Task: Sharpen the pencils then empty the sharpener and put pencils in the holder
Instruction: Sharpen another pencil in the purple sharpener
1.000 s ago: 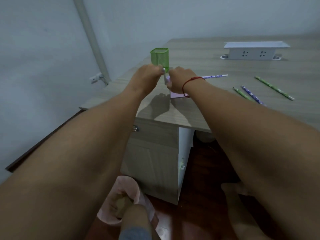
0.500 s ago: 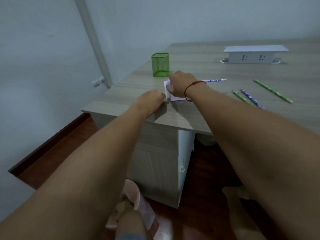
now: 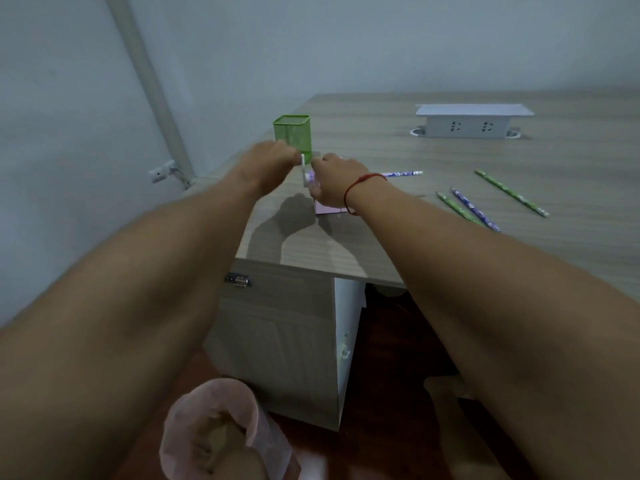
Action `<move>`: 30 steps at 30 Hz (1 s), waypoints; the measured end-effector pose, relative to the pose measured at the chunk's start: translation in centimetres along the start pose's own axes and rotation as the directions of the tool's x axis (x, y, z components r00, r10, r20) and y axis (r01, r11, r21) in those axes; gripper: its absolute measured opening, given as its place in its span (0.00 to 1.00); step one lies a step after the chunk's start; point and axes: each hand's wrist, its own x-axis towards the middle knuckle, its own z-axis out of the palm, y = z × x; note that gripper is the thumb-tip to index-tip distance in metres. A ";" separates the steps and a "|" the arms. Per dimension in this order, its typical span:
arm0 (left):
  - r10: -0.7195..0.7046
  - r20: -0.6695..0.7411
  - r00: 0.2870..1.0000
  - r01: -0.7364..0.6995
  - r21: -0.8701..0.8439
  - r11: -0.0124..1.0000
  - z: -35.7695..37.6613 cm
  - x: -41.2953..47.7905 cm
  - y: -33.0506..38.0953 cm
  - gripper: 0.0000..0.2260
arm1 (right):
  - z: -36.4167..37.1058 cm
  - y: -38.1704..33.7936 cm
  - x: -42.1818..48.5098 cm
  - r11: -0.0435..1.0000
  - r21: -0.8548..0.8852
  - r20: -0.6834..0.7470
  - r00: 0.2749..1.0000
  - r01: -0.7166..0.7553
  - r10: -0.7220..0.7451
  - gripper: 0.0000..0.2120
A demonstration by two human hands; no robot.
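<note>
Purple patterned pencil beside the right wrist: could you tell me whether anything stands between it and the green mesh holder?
Yes: the right hand, gripping the pink sharpener, lies between the purple patterned pencil and the green mesh holder.

Pink sharpener (image 3: 329,210) stands near upright green holder (image 3: 292,133), purple pencil (image 3: 401,174) jutting right; three pencils (image 3: 476,210) lie apart.

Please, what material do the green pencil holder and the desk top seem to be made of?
The green pencil holder looks like painted metal mesh: its walls are finely perforated and slightly see-through, with a solid rim. The desk top looks like laminate with a matte printed wood grain, pale grey-brown; solid wood cannot be excluded.
</note>
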 end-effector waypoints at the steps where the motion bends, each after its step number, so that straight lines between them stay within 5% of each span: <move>1: -0.004 -0.025 1.000 0.003 -0.018 1.000 0.2 -0.2 0.3 0.12 | -0.1 0.1 -0.1 1.000 -0.018 0.014 1.000 -0.003 0.003 0.19; 9: 0.010 -0.150 0.989 -0.028 -0.119 0.993 0.1 -3.0 2.1 0.11 | -1.2 0.2 -0.1 0.998 -0.057 0.049 0.998 -0.035 0.037 0.18; 17: -0.145 0.285 0.947 0.182 -0.105 0.978 1.7 -6.1 4.6 0.11 | 0.0 -0.6 -0.5 1.000 -0.022 0.070 0.997 0.011 -0.010 0.17; 25: -0.312 0.309 0.899 0.373 -0.165 0.913 3.7 -3.1 2.3 0.11 | 0.6 -0.4 0.0 0.998 0.031 0.084 0.995 0.051 -0.054 0.21; 30: -0.277 0.282 0.919 0.341 -0.213 0.916 4.5 -2.5 2.8 0.10 | -0.4 3.9 0.1 0.948 0.292 0.068 0.992 -0.126 0.111 0.19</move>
